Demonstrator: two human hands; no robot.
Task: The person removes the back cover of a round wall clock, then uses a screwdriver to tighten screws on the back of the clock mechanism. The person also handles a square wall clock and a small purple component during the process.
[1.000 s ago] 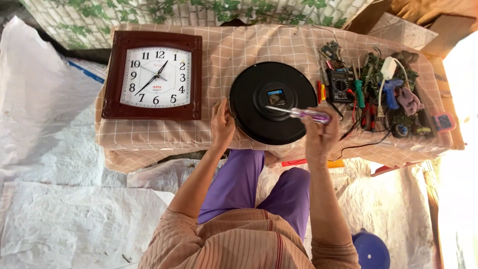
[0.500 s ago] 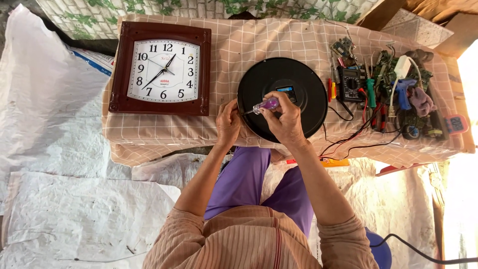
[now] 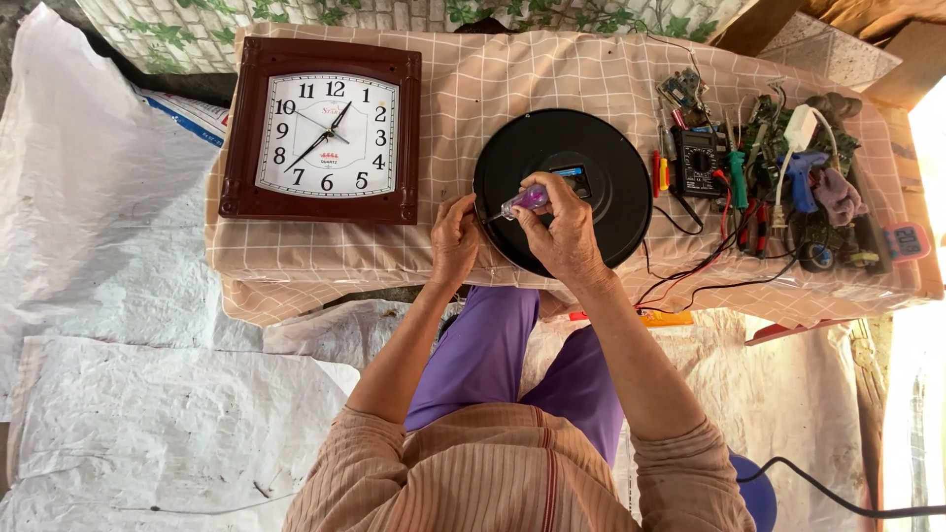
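1. Head view shows us our right hand (image 3: pixel 564 232) closed around a purple screwdriver (image 3: pixel 525 201), its tip aimed toward 9 o'clock at the near-left rim of the black disc (image 3: pixel 562 187), which lies on the checked cloth (image 3: pixel 453 99) at the middle of the table.
2. Our left hand (image 3: pixel 453 236) sits at the disc's 8 o'clock edge, fingers curled; we cannot tell whether it pinches anything or only steadies the rim.
3. We judge the tip could skid off and jab our left fingers, since they sit right beside the point.
4. The disc overhangs the table's near edge slightly; pressing down there could tip it toward our lap.
5. A small screw or part, if freed, could roll off the cloth onto the white sheeting (image 3: pixel 118 296) and be hard to find.
6. The red and black wires (image 3: pixel 690 276) trail at 4 o'clock of the disc; our right forearm could snag them and drag the meter (image 3: pixel 698 158) or the tool pile (image 3: pixel 798 187).
7. The square clock (image 3: pixel 320 128) at 9 o'clock lies well apart and looks safe.
8. Hidden: the screwdriver tip, what it touches, and the disc's near rim beneath both hands.
9. The small blue-edged block (image 3: pixel 570 177) at the disc's centre is partly covered by our fingers; the tool pile is too tangled to sort out.
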